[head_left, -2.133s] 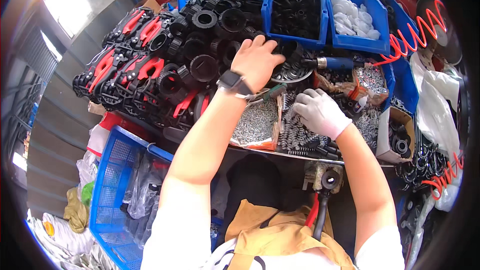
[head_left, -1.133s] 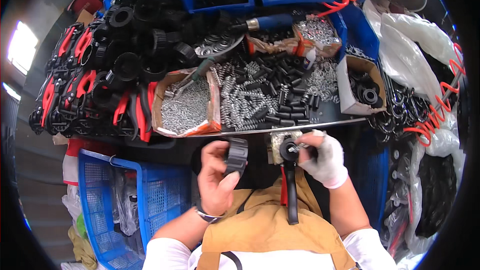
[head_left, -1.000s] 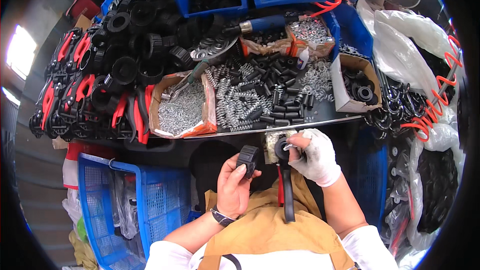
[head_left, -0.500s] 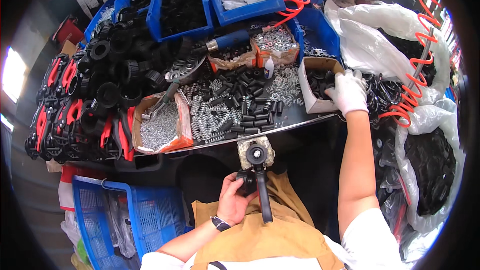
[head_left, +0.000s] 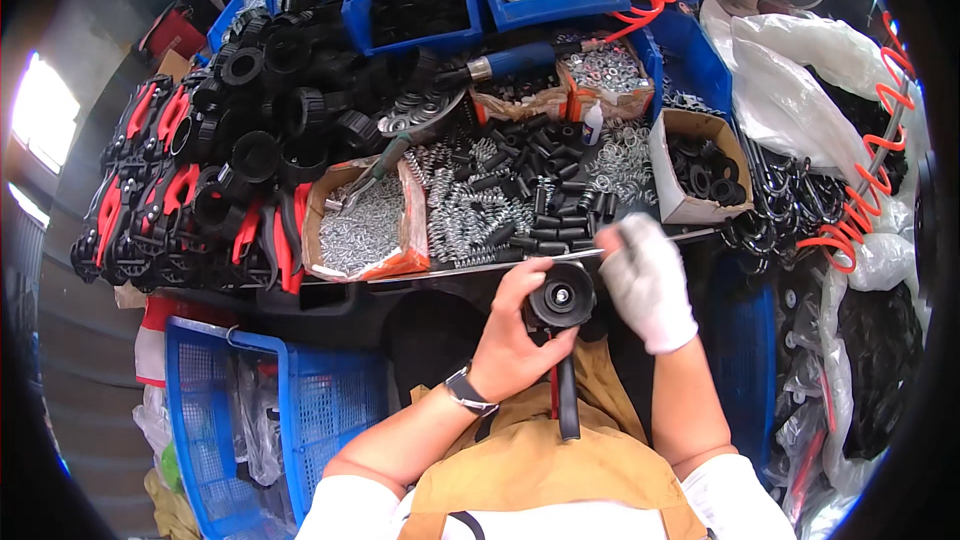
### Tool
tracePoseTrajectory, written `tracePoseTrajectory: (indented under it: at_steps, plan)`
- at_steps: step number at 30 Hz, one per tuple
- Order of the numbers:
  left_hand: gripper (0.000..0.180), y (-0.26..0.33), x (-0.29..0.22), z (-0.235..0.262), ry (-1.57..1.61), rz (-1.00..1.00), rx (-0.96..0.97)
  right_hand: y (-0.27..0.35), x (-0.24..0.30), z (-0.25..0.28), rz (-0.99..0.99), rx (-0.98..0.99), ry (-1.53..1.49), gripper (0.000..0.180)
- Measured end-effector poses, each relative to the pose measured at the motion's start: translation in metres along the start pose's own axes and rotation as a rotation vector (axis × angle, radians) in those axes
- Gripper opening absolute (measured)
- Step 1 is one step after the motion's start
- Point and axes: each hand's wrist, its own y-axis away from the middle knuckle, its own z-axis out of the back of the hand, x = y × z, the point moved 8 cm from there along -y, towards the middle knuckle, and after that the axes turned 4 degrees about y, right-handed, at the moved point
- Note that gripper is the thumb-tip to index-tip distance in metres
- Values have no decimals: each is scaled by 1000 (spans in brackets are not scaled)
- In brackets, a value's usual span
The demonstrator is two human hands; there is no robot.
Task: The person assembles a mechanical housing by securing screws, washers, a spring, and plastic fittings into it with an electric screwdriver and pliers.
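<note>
Head view: the gloved right hand [head_left: 645, 280], back from the cardboard box [head_left: 698, 168], pinches something tiny over the black round part [head_left: 561, 295] the left hand [head_left: 515, 340] grips.

Up past the gloved fingers [head_left: 640, 240] sits an open brown cardboard box [head_left: 672, 180]. Left of the bare fingers [head_left: 530, 275], a torn orange-brown carton [head_left: 322, 202]; two small cartons [head_left: 520, 105] farther up. White plastic bags [head_left: 790, 70] lie right.

An assembly workshop: the counter [head_left: 470, 275] is heaped with metal springs [head_left: 470, 225], a cardboard box of screws [head_left: 360, 230], blue parts bins [head_left: 410, 0], stacked black plastic fittings [head_left: 270, 120] and coiled red air hoses [head_left: 860, 210].
</note>
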Motion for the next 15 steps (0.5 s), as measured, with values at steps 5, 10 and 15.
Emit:
tracePoseTrajectory:
  at_steps: [5,10,15]
  plan:
    - [73,-14,-4,-2,-106,93,85,-92,-57,-19,-85,-112,482,24]
    - [58,-87,-39,34,-344,12,116,-129,-104,-59,-229,70,599,39]
    - [18,-276,34,160,-666,-36,-123,-106,-45,-34,-221,-66,-1,30]
